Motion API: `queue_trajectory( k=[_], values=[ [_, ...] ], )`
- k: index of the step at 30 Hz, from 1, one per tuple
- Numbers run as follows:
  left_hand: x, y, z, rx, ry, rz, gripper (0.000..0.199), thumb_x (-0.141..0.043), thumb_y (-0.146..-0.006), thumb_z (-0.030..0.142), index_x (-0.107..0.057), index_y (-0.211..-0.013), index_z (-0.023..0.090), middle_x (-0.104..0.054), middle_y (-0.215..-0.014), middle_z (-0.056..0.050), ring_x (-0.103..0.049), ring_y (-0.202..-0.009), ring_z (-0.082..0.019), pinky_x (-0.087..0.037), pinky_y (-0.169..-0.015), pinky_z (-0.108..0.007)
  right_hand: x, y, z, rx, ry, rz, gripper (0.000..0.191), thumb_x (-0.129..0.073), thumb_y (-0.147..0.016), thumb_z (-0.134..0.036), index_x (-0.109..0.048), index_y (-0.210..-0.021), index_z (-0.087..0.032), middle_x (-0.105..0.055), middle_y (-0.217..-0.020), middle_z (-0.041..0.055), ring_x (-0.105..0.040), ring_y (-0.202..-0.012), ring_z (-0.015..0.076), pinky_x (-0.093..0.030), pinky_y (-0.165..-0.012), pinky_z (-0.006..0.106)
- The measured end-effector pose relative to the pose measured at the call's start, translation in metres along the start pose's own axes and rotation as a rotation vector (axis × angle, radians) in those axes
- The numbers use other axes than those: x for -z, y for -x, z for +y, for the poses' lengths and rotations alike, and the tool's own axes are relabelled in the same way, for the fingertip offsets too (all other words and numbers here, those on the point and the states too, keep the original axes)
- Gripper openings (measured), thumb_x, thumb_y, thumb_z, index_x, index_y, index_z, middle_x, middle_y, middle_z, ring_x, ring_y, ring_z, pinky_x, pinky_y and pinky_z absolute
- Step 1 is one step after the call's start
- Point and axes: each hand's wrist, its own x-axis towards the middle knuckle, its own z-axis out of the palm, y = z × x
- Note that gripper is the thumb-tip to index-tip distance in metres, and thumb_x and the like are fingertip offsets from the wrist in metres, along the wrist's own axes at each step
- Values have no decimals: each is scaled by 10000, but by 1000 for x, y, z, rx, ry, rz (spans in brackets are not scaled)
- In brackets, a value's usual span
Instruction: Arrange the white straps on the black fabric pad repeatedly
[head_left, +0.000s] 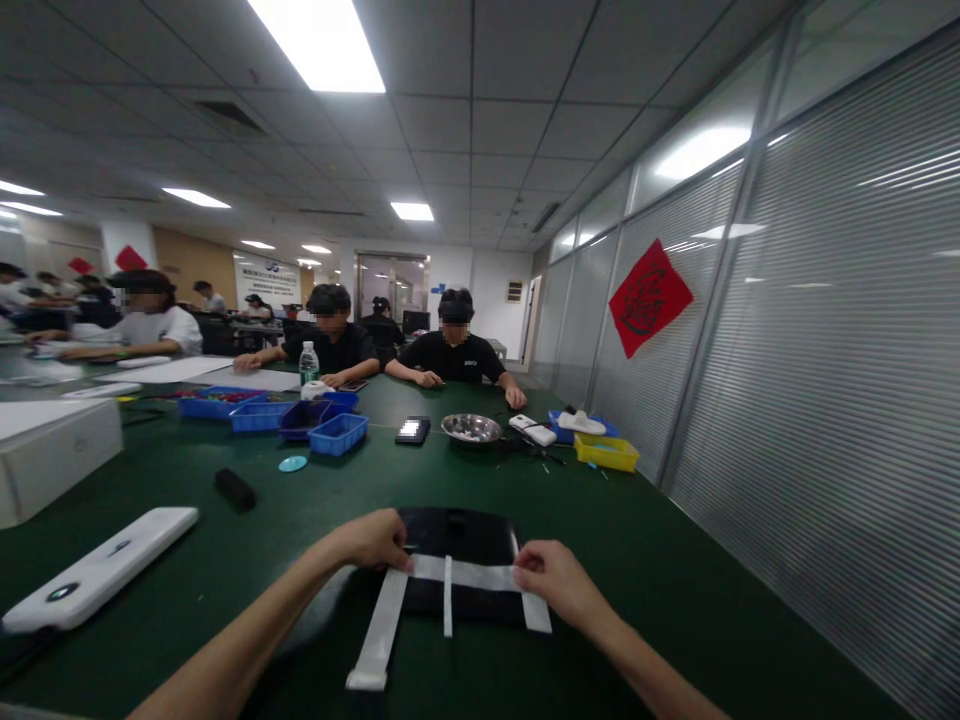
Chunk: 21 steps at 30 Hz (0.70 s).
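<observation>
Pinching the white strap [484, 575] at opposite ends with left hand [373, 540] and right hand [561, 580]; running left to right over black panel [459, 528], equally near both

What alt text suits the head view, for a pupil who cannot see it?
A person's left hand and right hand hold a white strap across a black panel on a green table. Farther back are a metal bowl, blue bins, a yellow bin and seated people.
</observation>
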Motion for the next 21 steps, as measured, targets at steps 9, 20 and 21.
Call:
queue_trajectory(
  k=[9, 20, 21],
  values=[
    [-1, -5, -6, -17, -86, 32, 294, -647, -614, 472, -652, -641, 179, -563, -548, 23, -475, -511, -131, -311, -487, -241, -1, 4, -3, -16, 46, 16, 220, -557, -799, -325, -670, -904, -168, -671, -906, 46, -612, -817, 187, -457, -679, 275],
    [-1, 21, 25, -395, -73, -18, 268, -535, -768, 179, -661, -991, 257, -605, -1069, -11, -578, -873, -165, -457, -728, -263, -4, 8, -9, 90, 289, 92, 131, -558, -807, -270, -649, -885, -217, -605, -919, 28, -561, -830, 177, -436, -713, 283],
    [-1, 22, 27, -412, -78, -22, 285, -525, -773, 164, -666, -1001, 263, -592, -1098, -14, -577, -891, -168, -461, -745, -269, -4, 9, -11, 131, 305, 82, 141, -534, -823, -253, -652, -894, -221, -602, -938, 29, -557, -854, 177, -433, -735, 283]
  ],
)
